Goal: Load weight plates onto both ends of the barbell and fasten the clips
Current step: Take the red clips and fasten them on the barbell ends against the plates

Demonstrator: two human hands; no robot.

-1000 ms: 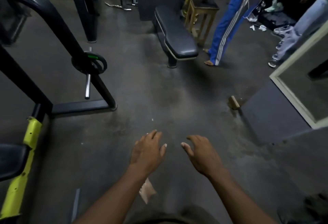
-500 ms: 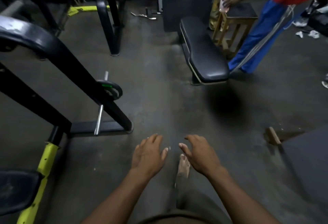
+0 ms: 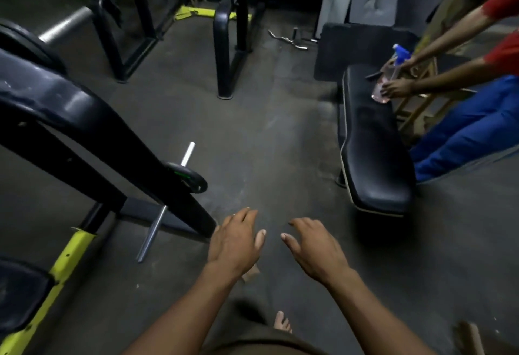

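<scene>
Head view: the left hand (image 3: pixel 234 245) and the right hand (image 3: pixel 316 248) are both held out over the floor (image 3: pixel 266 141), palms down, fingers loosely spread and relaxed. Neither hand holds or touches anything. The two hands are near each other, thumbs facing inward with a gap between them.

A short chrome bar (image 3: pixel 165 208) lies at a slant near the left side of the floor, partly hidden behind the black frame (image 3: pixel 118 141) of a machine. One small black weight plate (image 3: pixel 189 179) with green markings sits on this bar, toward its far end; the bare tip of the bar projects beyond the plate. Whether a clip is fitted cannot be told. Bar and plate are well apart from both hands.

A yellow-painted strut (image 3: pixel 67 256) runs along the lower left edge. A black padded bench (image 3: pixel 373 152) stands toward the right side of the floor. At the right edge another person in a red top and blue trousers (image 3: pixel 463 135) reaches toward the far end of the bench. A bare foot (image 3: pixel 282 323) of the wearer shows at the bottom.
</scene>
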